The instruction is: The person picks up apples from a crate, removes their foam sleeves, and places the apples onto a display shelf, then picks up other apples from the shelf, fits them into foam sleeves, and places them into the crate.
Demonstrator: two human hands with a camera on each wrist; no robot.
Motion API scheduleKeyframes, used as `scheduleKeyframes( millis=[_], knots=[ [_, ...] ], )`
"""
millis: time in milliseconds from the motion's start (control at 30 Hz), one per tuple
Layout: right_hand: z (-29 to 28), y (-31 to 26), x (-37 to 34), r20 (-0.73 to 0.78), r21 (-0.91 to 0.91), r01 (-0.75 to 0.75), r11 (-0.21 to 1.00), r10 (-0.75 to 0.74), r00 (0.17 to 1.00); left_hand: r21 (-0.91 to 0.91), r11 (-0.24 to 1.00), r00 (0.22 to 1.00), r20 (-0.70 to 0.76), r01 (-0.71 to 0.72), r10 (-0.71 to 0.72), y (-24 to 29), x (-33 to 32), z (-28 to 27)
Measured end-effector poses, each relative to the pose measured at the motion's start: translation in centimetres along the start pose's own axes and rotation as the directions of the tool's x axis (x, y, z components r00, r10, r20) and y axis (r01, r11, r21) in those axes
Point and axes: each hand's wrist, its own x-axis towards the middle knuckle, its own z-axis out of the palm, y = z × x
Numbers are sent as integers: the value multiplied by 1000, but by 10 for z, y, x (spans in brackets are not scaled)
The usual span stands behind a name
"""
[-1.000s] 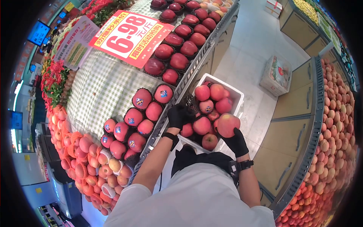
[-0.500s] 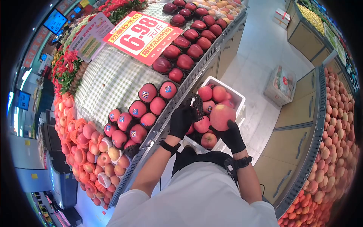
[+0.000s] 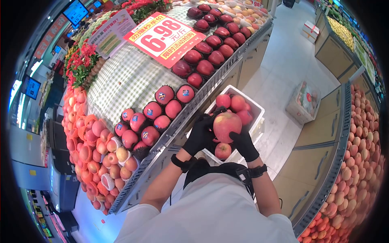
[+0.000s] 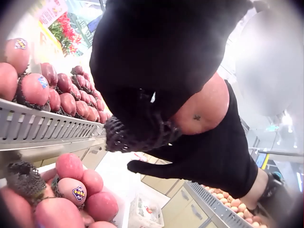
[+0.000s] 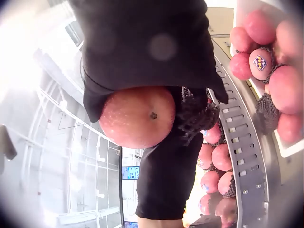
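Observation:
Both hands wear black gloves and meet over a white foam box (image 3: 259,110) of red apples. My right hand (image 3: 244,145) grips a large red apple (image 3: 227,127), its fingers wrapped round the fruit's side. Close beside that apple, my left hand (image 3: 200,133) holds a black foam net sleeve (image 4: 124,136), bunched at its fingers. In the right wrist view the net sleeve (image 5: 198,110) is right at the apple's side, and the dark blossom end of the apple (image 5: 142,116) faces the camera. More apples (image 3: 238,103) lie in the box below, one with a sticker (image 4: 72,191).
To the left is a slanted fruit stand with a checked cloth (image 3: 121,83), stickered apples in black nets (image 3: 152,110), darker apples (image 3: 205,67) and a price sign (image 3: 165,39). A grey slotted rail (image 3: 174,133) edges it. Another box (image 3: 304,103) stands on the floor, and a peach stand (image 3: 356,162) curves along the right.
The right hand has brought the apple leftward to the left hand. The left hand has lifted the black net sleeve from the box to the apple. The head view has shifted slightly.

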Motion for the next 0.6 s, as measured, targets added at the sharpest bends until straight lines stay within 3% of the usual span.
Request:
scheduleKeyframes(
  millis=[67, 167, 233, 267, 367, 433, 600],
  knots=[
    [0, -5, 2, -11, -136, 89, 987, -92, 996, -99, 972, 977, 37, 212, -209, 11, -5, -6],
    [6, -15, 3, -50, -326, 161, 931, -187, 981, 15, 1000, 990, -140, -25, 27, 19, -6, -6],
    [8, -11, 3, -110, -398, 156, 904, -215, 970, 153, 986, 970, -222, -70, 103, 25, -6, -3],
    [11, -13, 1, -147, -394, 146, 907, -219, 965, 222, 971, 955, -259, -87, 145, 29, -6, -1],
    [15, -19, -4, -221, -314, 131, 940, -207, 953, -20, 973, 867, -449, 232, -216, 39, -11, 2],
    [11, -21, -5, -215, -167, 139, 976, -174, 961, 41, 969, 868, -456, 243, -198, 32, -13, -1],
    [9, -27, -10, -214, -268, 207, 941, -268, 939, 38, 974, 853, -490, 225, -178, 26, -15, -2]
  ],
)
